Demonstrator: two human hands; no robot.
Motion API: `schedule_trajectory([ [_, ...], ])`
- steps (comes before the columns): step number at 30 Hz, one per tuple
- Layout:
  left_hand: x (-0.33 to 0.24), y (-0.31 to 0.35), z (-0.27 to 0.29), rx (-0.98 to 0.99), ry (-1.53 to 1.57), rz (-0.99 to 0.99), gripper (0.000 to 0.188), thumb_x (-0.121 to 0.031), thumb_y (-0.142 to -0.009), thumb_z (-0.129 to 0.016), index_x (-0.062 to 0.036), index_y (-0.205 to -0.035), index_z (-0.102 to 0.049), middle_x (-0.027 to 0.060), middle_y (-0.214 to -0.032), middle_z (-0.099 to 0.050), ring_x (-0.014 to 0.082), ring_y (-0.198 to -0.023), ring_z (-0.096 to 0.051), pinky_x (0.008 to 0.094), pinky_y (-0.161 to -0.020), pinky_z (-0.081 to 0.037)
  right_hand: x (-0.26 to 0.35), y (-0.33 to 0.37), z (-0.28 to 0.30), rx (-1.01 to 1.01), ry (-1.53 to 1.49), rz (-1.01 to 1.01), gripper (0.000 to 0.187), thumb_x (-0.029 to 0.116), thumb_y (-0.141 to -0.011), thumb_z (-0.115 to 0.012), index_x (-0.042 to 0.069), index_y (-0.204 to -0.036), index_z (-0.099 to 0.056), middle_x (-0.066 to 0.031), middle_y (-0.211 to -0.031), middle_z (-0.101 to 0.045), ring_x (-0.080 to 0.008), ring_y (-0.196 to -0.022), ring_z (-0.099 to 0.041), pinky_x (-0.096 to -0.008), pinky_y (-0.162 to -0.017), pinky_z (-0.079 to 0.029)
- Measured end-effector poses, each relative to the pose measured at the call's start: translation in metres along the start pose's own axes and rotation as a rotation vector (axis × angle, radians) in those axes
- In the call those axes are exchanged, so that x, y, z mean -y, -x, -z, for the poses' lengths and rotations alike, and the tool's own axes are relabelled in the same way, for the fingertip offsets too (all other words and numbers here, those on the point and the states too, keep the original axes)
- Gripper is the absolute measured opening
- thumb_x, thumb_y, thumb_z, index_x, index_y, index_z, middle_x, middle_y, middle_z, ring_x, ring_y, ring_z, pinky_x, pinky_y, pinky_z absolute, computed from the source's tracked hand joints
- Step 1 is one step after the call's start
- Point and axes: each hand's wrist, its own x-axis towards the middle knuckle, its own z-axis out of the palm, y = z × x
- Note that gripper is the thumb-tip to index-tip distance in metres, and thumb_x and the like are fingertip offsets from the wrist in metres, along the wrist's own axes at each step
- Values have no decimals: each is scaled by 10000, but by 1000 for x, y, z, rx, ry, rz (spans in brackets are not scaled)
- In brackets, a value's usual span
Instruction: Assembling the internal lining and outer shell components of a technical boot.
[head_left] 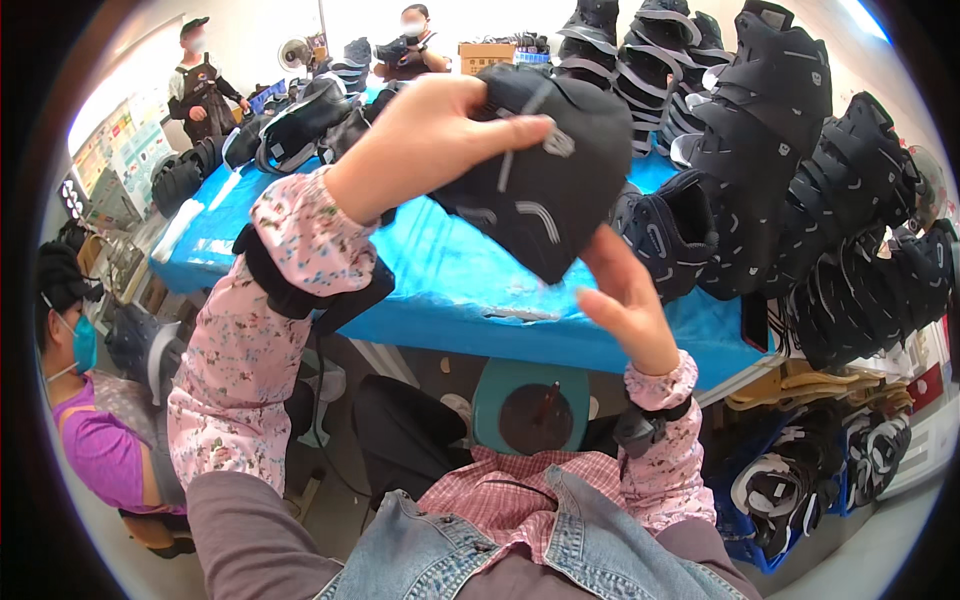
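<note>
In front of me, above the table, a black shoe upper (585, 185) with grey stripe marks is held up. My left hand (430, 135) grips its upper left side, thumb across the front face and the other fingers hidden behind. My right hand (630, 305) is at the lower right edge of the upper. Its thumb stands apart and some fingertips go behind the edge, so whether they touch it is hidden. Just right of the held upper, a dark shoe upper (665, 235) with its opening facing up stands on the table.
Tall stacks of black uppers (755, 150) crowd the right side of the blue-covered table (450, 290). More uppers (300, 125) lie at the back left. A teal stool (485, 405) is below. Blue crates (740, 525) with shoe parts stand lower right. A masked person (100, 430) sits at left; two people are farther back.
</note>
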Motion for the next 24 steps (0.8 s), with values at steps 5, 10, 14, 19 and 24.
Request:
schedule_trajectory([
  [5, -2, -14, -14, 296, -37, 38, 652, -560, -852, -474, 73, -837, -630, 106, -701, -618, 185, -641, -590, 296, -592, -475, -4, 15, -17, -75, -154, -205, 478, 144, -791, -639, -10, -1203, -454, -78, -1117, -534, -146, -1003, -517, -270, -847, -417],
  [10, -4, -5, 14, 212, -75, 8, 562, -507, -920, -378, 5, -931, -609, 77, -816, -608, 138, -755, -563, 259, -731, -456, -39, 42, 1, -418, -797, -5, 382, 103, -751, -414, -79, -1067, -528, -172, -1048, -596, -267, -983, -576, -353, -895, -454],
  [14, 10, 5, 2, 484, -160, 120, 581, -472, -942, -354, 64, -1043, -554, 106, -853, -611, 154, -801, -544, 276, -768, -438, -61, 63, 9, -644, -186, -17, 399, 136, -737, -399, -81, -1047, -525, -178, -1049, -596, -274, -984, -576, -363, -881, -466],
  [19, -6, 2, -15, 644, 301, 538, 541, -433, -959, -325, 32, -1105, -558, 107, -932, -620, 156, -843, -560, 272, -845, -424, -29, 58, -3, -355, -1071, -16, 122, -18, -781, -502, -85, -861, -567, -199, -925, -626, -252, -801, -631, -353, -720, -533],
  [24, -6, 7, -13, 1024, 197, 437, 421, -123, -922, -332, -64, -1336, -382, 167, -1246, -481, 291, -1148, -470, 358, -985, -355, -59, 80, 6, -279, -827, 19, 261, 23, -746, -458, -97, -954, -559, -228, -984, -615, -307, -876, -621, -370, -809, -511],
])
